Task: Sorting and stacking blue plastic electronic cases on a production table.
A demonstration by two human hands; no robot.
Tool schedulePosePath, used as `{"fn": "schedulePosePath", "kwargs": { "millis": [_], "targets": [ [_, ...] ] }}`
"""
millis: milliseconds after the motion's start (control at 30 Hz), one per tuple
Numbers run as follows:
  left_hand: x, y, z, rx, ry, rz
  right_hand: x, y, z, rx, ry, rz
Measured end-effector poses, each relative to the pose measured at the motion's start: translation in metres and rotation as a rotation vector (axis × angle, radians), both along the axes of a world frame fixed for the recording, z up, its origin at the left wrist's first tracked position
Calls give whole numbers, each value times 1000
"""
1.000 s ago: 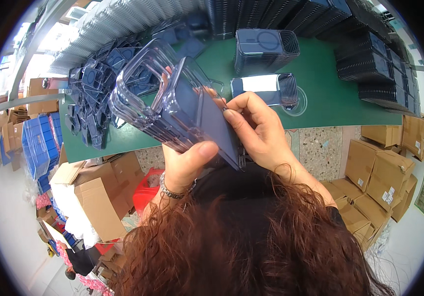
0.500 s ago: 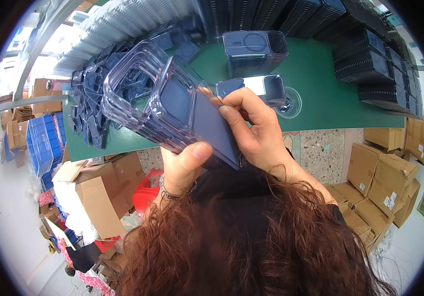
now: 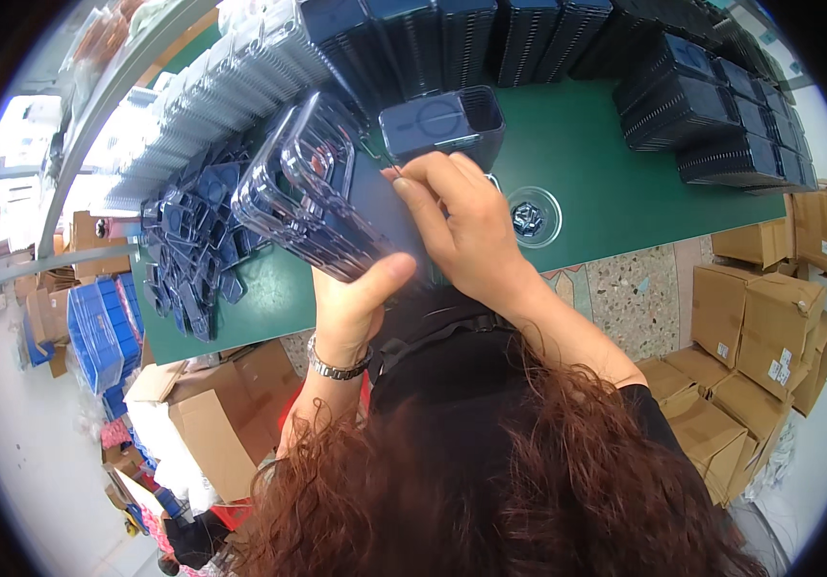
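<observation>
Left hand (image 3: 356, 298) clenched under a stack of clear phone cases (image 3: 313, 197), held above the green table (image 3: 606, 163), right hand (image 3: 462, 226) at three o'clock, fingertips seemingly pinching the top case's edge

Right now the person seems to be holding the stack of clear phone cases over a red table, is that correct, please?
Not quite: the table is green, not red. The head view shows the left hand and right hand holding the stack of clear phone cases over it.
</observation>
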State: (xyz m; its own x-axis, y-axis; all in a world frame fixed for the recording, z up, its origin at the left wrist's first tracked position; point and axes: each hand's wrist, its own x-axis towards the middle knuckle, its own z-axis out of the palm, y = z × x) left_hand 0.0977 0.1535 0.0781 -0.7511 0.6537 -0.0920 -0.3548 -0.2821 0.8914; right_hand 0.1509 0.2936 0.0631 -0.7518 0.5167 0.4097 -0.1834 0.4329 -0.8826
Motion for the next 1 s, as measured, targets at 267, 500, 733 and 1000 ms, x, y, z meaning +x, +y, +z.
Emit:
{"fn": "schedulePosePath", "kwargs": {
  "millis": [267, 500, 733, 1000],
  "targets": [
    [-43, 58, 9, -117, 191, -99, 4, 49, -9, -25, -49, -123],
    [-119, 110, -10, -704, 1394, -310, 84, 118, -138, 98, -696, -263],
    [-126, 139, -28, -904, 1523, -550, 98, 107, -226, 425, -888, -109],
    [-137, 130, -37, -872, 1488, -553, 86, 105, -249, 604, -1045, 28]
  ]
}}
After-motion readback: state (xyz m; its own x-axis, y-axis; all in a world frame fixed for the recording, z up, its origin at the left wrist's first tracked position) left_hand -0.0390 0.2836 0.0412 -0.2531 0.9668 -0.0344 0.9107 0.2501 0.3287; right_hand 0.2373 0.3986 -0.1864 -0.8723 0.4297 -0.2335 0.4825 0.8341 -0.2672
